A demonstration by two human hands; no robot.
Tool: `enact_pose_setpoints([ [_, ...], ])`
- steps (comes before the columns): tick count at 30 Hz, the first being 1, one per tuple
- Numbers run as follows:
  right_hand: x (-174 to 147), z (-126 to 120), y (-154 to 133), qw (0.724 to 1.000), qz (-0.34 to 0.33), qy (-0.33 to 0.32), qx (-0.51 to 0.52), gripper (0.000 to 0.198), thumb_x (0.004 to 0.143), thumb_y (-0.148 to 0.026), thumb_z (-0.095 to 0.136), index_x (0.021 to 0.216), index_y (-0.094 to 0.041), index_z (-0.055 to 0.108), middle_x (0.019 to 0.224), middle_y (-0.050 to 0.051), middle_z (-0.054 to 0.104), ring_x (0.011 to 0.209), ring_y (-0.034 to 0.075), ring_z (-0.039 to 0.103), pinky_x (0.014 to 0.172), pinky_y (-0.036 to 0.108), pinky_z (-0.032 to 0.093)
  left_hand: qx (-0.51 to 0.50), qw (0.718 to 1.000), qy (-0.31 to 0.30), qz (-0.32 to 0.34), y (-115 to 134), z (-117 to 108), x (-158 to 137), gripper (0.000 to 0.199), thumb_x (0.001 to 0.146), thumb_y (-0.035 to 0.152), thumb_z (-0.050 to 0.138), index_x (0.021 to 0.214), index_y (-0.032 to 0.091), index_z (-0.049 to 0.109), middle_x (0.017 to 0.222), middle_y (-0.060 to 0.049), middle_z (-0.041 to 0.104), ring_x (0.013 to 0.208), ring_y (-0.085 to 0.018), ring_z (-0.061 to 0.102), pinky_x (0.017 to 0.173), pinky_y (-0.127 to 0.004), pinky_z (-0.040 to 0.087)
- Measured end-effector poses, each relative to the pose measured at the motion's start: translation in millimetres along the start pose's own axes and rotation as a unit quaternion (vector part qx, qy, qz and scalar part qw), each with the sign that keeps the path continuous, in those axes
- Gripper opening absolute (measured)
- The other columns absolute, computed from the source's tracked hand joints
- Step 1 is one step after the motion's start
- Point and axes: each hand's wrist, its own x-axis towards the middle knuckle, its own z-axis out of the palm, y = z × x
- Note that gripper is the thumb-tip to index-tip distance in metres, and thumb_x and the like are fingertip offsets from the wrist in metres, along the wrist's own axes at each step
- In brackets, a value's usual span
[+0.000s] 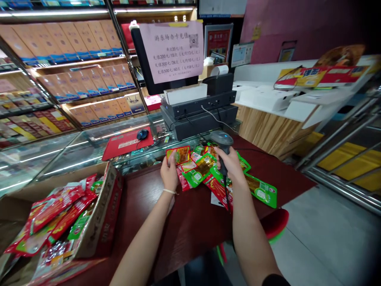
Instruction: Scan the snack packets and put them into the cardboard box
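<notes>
My left hand is closed on a small red-edged snack packet, with the thumb across its front. My right hand wraps round the handle of a black barcode scanner, whose cord hangs down past my wrist. Under and around the scanner lies a loose pile of packets, among them a green snack packet and a red packet. Another green packet rests to the right of my right forearm.
An open cardboard box of red and green packets stands at left on the dark red table. Behind are a red mouse pad with a mouse, a black cash drawer and a monitor. A red stool sits at the table's right edge.
</notes>
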Motion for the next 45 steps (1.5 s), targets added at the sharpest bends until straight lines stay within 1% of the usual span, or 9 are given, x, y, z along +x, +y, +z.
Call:
enact_pose_setpoints([
  [4, -6.8, 17.2, -1.1, 0.999, 0.01, -0.048, 0.013, 0.04, 0.074, -0.051, 0.075, 0.091, -0.026, 0.049, 0.057, -0.008, 0.051, 0.038, 0.009, 0.044, 0.034, 0.023, 0.037, -0.187, 0.97, 0.06, -0.143, -16.3, -47.8, -0.2, 0.044, 0.086, 0.046, 0.064, 0.122, 0.021, 0.061, 0.117, -0.009, 0.069, 0.093, -0.017, 0.07, 0.08, -0.032, 0.058],
  [8, -17.2, 40.7, 4.1, 0.995, 0.03, -0.1, 0.0, 0.041, 0.074, -0.049, 0.076, 0.092, -0.026, 0.048, 0.057, -0.009, 0.052, 0.037, 0.009, 0.045, 0.034, 0.022, 0.037, -0.25, 0.949, 0.08, -0.176, -36.9, -93.3, -9.4, 0.038, 0.078, 0.029, 0.074, 0.113, 0.021, 0.062, 0.114, -0.007, 0.071, 0.097, -0.015, 0.07, 0.089, -0.031, 0.056],
  [12, -31.9, 67.9, 14.9, 0.987, 0.049, -0.154, -0.011, 0.04, 0.075, -0.048, 0.076, 0.092, -0.027, 0.047, 0.056, -0.009, 0.052, 0.036, 0.009, 0.044, 0.034, 0.023, 0.035, -0.299, 0.922, 0.135, -0.204, -45.4, -115.5, -8.6, 0.034, 0.076, 0.011, 0.07, 0.109, 0.019, 0.065, 0.112, -0.006, 0.072, 0.097, -0.015, 0.07, 0.088, -0.027, 0.056],
  [16, -44.8, 90.6, 30.9, 0.978, 0.056, -0.199, -0.036, 0.04, 0.076, -0.047, 0.075, 0.097, -0.028, 0.047, 0.052, -0.01, 0.049, 0.034, 0.01, 0.042, 0.033, 0.023, 0.035, -0.344, 0.901, 0.149, -0.219, -47.8, -120.9, -1.2, 0.032, 0.077, 0.006, 0.066, 0.107, 0.017, 0.066, 0.111, -0.007, 0.073, 0.097, -0.015, 0.07, 0.087, -0.026, 0.057],
  [20, -51.3, 102.0, 44.0, 0.97, 0.05, -0.227, -0.072, 0.056, 0.073, -0.046, 0.078, 0.118, -0.027, 0.05, 0.05, -0.01, 0.051, 0.031, 0.011, 0.044, 0.031, 0.023, 0.036, -0.366, 0.882, 0.181, -0.235, -49.9, -123.9, 2.1, 0.024, 0.081, 0.006, 0.063, 0.103, 0.017, 0.067, 0.109, -0.006, 0.073, 0.1, -0.015, 0.069, 0.089, -0.026, 0.057],
  [26, -54.6, 102.0, 47.1, 0.947, 0.078, -0.284, -0.131, 0.074, 0.074, -0.044, 0.077, 0.137, -0.029, 0.042, 0.049, -0.01, 0.056, 0.03, 0.012, 0.047, 0.029, 0.02, 0.035, -0.357, 0.886, 0.176, -0.236, -51.8, -125.9, 2.8, 0.024, 0.085, 0.009, 0.062, 0.105, 0.019, 0.067, 0.112, -0.005, 0.072, 0.103, -0.014, 0.068, 0.092, -0.027, 0.055],
  [34, -56.4, 103.9, 51.4, 0.927, 0.062, -0.311, -0.2, 0.031, 0.08, -0.044, 0.069, 0.096, -0.021, 0.057, 0.046, -0.007, 0.052, 0.031, 0.011, 0.046, 0.03, 0.02, 0.033, -0.402, 0.858, 0.191, -0.257, -54.0, -125.5, 2.1, 0.021, 0.083, 0.003, 0.062, 0.098, 0.017, 0.067, 0.102, -0.003, 0.073, 0.086, -0.009, 0.069, 0.085, -0.025, 0.056],
  [41, -57.6, 103.4, 46.0, 0.941, 0.073, -0.295, -0.149, 0.05, 0.08, -0.044, 0.07, 0.122, -0.025, 0.049, 0.051, -0.009, 0.052, 0.033, 0.011, 0.045, 0.03, 0.021, 0.036, -0.413, 0.86, 0.182, -0.237, -51.8, -124.8, 2.2, 0.024, 0.083, 0.004, 0.063, 0.103, 0.015, 0.068, 0.102, -0.006, 0.074, 0.089, -0.012, 0.07, 0.087, -0.024, 0.056],
  [45, -56.5, 104.9, 45.9, 0.953, 0.077, -0.269, -0.113, 0.053, 0.079, -0.046, 0.071, 0.122, -0.026, 0.047, 0.049, -0.01, 0.051, 0.031, 0.012, 0.044, 0.029, 0.022, 0.036, -0.403, 0.866, 0.184, -0.231, -54.3, -124.4, 1.7, 0.023, 0.083, 0.006, 0.065, 0.103, 0.016, 0.068, 0.103, -0.005, 0.074, 0.089, -0.012, 0.07, 0.086, -0.024, 0.056],
])
